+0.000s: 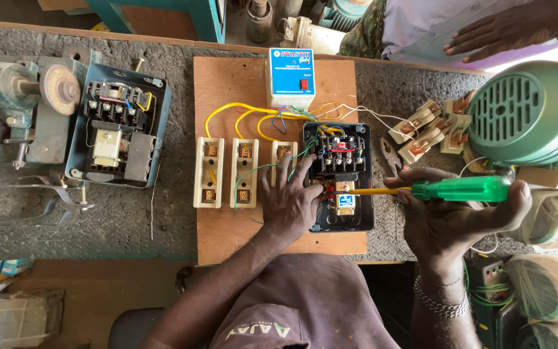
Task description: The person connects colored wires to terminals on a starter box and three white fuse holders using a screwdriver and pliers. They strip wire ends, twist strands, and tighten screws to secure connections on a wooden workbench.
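Observation:
My right hand (453, 216) grips a green-handled screwdriver (466, 189); its yellow shaft points left, with the tip inside a black starter box (340, 174) on a wooden board (227, 77). My left hand (292, 200) rests flat on the board against the box's left side, fingers on a green wire (256, 169). Three cream fuse holders (209, 172) stand left of my hand. Yellow wires (240, 111) loop up to a white and blue control unit (290, 76).
An open blue starter box (119, 132) and a bench grinder (27, 97) sit at the left. A green motor (527, 113) stands at the right, with loose cream fuse parts (427, 129) and pliers (390, 155) beside it. Another person's hand (511, 29) rests at the top right.

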The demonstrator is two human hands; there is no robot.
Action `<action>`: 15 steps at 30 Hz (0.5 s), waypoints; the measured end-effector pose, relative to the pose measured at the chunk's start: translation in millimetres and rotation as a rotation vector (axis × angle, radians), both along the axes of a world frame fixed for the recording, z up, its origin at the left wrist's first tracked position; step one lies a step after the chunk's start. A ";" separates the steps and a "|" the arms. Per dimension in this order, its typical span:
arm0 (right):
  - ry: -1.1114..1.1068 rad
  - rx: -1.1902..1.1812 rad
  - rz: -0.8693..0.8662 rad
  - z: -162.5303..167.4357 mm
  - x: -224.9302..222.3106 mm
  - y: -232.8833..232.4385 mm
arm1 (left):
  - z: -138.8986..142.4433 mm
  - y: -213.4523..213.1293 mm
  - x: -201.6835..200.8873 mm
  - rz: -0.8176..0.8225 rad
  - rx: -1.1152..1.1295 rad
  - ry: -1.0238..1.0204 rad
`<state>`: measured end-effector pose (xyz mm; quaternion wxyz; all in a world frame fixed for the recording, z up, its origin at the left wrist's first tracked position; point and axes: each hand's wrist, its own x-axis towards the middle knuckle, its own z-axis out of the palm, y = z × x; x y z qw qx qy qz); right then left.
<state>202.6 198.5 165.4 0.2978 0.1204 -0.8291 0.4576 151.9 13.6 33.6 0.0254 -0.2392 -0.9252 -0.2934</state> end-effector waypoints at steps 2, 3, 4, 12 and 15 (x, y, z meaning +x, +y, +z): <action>-0.043 0.009 0.018 2.0 2.0 -0.1 | 0.0 0.2 0.4 -0.002 -0.007 -0.004; -0.056 0.015 0.021 2.9 3.1 -0.1 | 0.2 0.0 0.5 -0.001 -0.013 0.002; -0.052 0.024 0.011 3.3 2.8 0.4 | 0.6 -0.2 0.6 -0.001 -0.018 0.009; -0.046 0.053 0.132 8.5 -8.2 8.9 | 4.8 -1.0 0.3 0.003 -0.011 0.002; -0.068 0.034 0.152 11.8 -15.6 8.6 | 6.1 -0.9 0.2 0.003 -0.022 0.008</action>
